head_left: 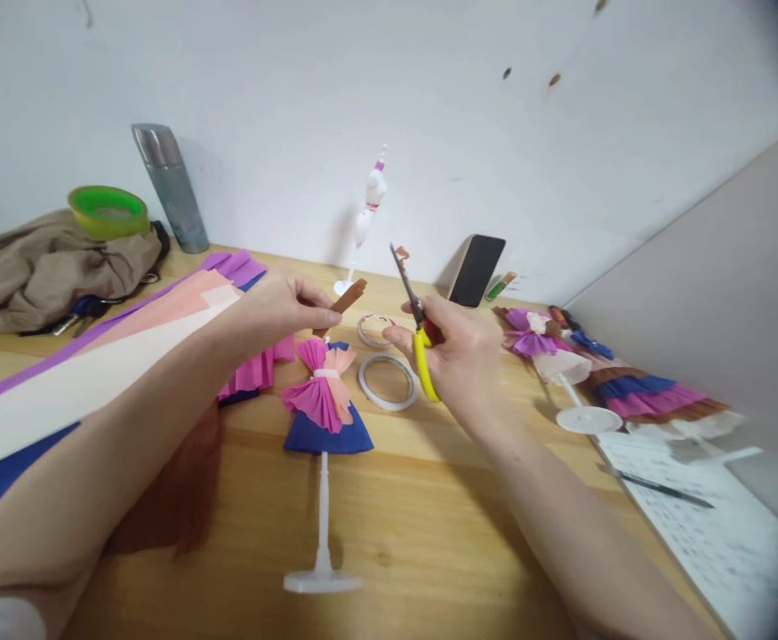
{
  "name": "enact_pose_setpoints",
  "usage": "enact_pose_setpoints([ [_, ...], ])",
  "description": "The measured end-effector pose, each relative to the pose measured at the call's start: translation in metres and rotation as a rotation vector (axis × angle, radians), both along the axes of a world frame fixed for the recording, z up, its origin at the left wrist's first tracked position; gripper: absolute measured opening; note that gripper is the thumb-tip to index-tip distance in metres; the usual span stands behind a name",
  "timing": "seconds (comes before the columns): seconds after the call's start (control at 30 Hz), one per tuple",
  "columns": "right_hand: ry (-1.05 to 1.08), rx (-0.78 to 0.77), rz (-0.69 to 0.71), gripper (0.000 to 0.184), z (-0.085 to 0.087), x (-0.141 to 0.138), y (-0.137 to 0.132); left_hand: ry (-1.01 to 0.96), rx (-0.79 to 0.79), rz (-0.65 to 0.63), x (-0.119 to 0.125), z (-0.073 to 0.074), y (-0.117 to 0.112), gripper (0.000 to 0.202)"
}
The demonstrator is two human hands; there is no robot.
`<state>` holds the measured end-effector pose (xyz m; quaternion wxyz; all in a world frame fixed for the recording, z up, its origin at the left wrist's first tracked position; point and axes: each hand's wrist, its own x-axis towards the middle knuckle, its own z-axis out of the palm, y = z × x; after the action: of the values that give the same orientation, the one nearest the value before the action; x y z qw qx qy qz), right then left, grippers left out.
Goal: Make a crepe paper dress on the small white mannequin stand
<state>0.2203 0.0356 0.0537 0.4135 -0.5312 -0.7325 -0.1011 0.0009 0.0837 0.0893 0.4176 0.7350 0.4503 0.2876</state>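
Observation:
My left hand (295,302) pinches a small strip of brown crepe paper (349,296). In my right hand (459,342) is a pair of scissors (424,363) with yellow handles, blades pointing up and away; a small brown scrap shows beside the tip. Below my left hand, a miniature dress form (324,498) on a white stand lies on the table. It wears a blue skirt (328,436) and a pink and peach pleated paper top (322,384) tied with a white band. Two rolls of tape (389,382) lie between my hands.
Crepe paper sheets (95,373) cover the left side, near a grey-brown cloth (48,267), green tape roll (108,212) and bottle (172,187). A bare dress form (370,204) and phone (478,271) stand by the wall. Dressed forms (549,342) and a pen (665,489) on paper lie right.

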Motion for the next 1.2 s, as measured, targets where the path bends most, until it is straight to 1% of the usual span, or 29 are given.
enact_pose_setpoints([
  [0.07,0.068,0.012,-0.001,0.042,0.002,0.001,0.000,-0.061,0.007,-0.006,0.000,-0.003,0.003,0.015],
  [0.13,0.176,-0.018,0.013,0.035,0.002,0.002,0.001,-0.147,0.016,-0.028,-0.001,-0.006,0.005,0.017],
  [0.2,0.303,-0.086,0.053,0.031,0.000,0.002,0.003,-0.219,-0.009,-0.085,-0.003,-0.010,0.008,0.018],
  [0.27,0.380,-0.167,0.103,0.029,-0.001,0.002,0.004,-0.296,-0.091,-0.174,-0.006,-0.013,0.010,0.016],
  [0.33,0.385,-0.225,0.144,0.027,-0.003,0.001,0.005,-0.385,-0.198,-0.279,-0.009,-0.015,0.010,0.019],
  [0.4,0.350,-0.242,0.161,0.025,-0.003,-0.001,0.004,-0.474,-0.273,-0.363,-0.011,-0.015,0.010,0.028],
  [0.5,0.294,-0.221,0.159,0.026,-0.002,-0.003,0.002,-0.541,-0.299,-0.419,-0.012,-0.014,0.008,0.036],
  [0.67,0.273,-0.222,0.208,0.028,0.000,-0.005,-0.002,-0.579,-0.314,-0.409,-0.010,-0.018,0.009,0.039],
  [0.83,0.251,-0.234,0.285,0.030,0.000,-0.013,-0.009,-0.678,-0.301,-0.454,-0.004,-0.026,0.012,0.037],
  [0.9,0.235,-0.230,0.297,0.029,0.001,-0.016,-0.012,-0.658,-0.296,-0.421,-0.003,-0.028,0.013,0.037],
  [1.03,0.217,-0.266,0.327,0.030,0.004,-0.019,-0.015,-0.581,-0.241,-0.297,-0.002,-0.030,0.015,0.034],
  [1.1,0.220,-0.293,0.346,0.032,0.007,-0.018,-0.016,-0.538,-0.190,-0.260,-0.003,-0.030,0.016,0.027],
  [1.2,0.224,-0.328,0.348,0.033,0.010,-0.017,-0.018,-0.458,-0.098,-0.239,-0.004,-0.028,0.017,0.014],
])
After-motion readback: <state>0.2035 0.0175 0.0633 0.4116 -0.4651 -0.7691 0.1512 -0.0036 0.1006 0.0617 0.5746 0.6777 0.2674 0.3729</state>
